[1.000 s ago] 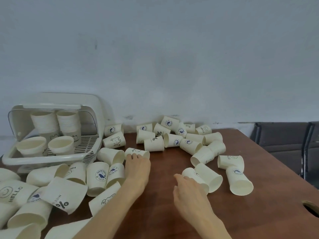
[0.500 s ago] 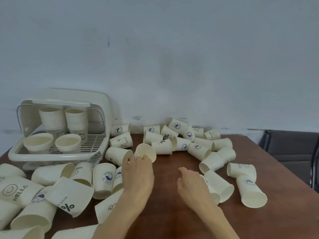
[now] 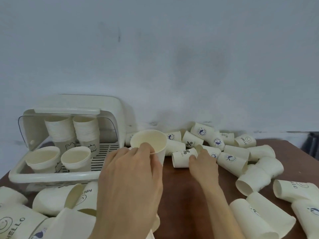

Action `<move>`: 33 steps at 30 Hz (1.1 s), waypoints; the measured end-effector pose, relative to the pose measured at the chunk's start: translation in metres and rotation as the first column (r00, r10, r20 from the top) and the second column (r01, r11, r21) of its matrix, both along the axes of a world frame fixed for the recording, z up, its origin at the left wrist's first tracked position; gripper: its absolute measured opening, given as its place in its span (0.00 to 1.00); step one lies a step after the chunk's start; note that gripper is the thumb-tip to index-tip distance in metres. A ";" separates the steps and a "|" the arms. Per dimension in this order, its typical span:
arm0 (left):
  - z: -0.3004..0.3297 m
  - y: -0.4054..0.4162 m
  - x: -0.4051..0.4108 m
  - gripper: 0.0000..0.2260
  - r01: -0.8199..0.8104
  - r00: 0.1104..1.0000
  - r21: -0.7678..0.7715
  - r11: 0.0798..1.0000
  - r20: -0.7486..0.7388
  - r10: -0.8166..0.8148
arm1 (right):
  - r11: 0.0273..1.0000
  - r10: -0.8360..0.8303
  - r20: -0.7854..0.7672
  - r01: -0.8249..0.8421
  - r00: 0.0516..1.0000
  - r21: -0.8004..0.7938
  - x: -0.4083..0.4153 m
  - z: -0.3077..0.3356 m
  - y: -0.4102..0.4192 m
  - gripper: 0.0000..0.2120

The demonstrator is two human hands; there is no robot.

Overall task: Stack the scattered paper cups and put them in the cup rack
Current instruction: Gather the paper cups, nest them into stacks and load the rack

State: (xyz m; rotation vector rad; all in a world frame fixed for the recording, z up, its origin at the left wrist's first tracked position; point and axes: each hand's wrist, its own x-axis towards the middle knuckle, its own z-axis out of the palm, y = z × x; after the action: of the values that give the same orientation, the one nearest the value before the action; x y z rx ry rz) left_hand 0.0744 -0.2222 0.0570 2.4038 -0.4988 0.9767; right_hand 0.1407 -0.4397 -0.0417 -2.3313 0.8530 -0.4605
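My left hand (image 3: pixel 131 176) holds an upright white paper cup (image 3: pixel 149 141) by its near rim, lifted above the table, its mouth facing me. My right hand (image 3: pixel 203 166) grips a cup lying on its side with a % mark (image 3: pixel 183 156). Many more white paper cups (image 3: pixel 231 160) lie scattered across the brown table (image 3: pixel 183 204). The white cup rack (image 3: pixel 51 175) stands at the left with its clear lid raised. It holds two tall stacks (image 3: pixel 59 130) at the back and two short stacks (image 3: pixel 43 158) in front.
More fallen cups (image 3: pixel 57 202) crowd the near left in front of the rack, and others (image 3: pixel 262 218) lie at the near right. A pale wall (image 3: pixel 172 66) rises right behind the table. A dark chair (image 3: pixel 312 144) shows at the far right edge.
My left hand has lifted a cup off the table and turned it upright. My right hand has moved forward from the near cups onto the % cup. The view has moved closer.
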 end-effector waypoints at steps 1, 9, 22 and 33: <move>0.001 0.004 0.003 0.05 -0.010 1.000 0.026 1.000 0.013 0.010 | 1.000 -0.009 -0.002 0.009 1.000 0.006 0.005 -0.003 -0.001 0.24; 0.004 0.028 0.016 0.08 0.040 0.975 0.047 0.998 -0.222 -0.029 | 1.000 -0.018 -0.040 0.018 0.999 -0.020 0.025 -0.010 -0.011 0.17; 0.021 0.028 0.007 0.09 0.127 0.980 0.135 0.983 -0.168 -0.103 | 0.996 0.085 0.047 -0.087 0.995 0.029 0.014 0.007 0.007 0.01; 0.037 0.075 0.004 0.07 0.022 0.963 -0.031 0.999 -0.268 -0.030 | 0.989 0.143 0.339 -0.148 0.930 -0.014 -0.031 0.092 0.061 0.03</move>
State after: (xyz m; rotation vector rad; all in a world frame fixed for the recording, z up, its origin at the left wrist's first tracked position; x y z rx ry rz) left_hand 0.0788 -0.1473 0.0936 2.4483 -0.4125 0.6266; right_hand 0.1094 -0.3787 0.0508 -2.1955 0.5126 -0.7626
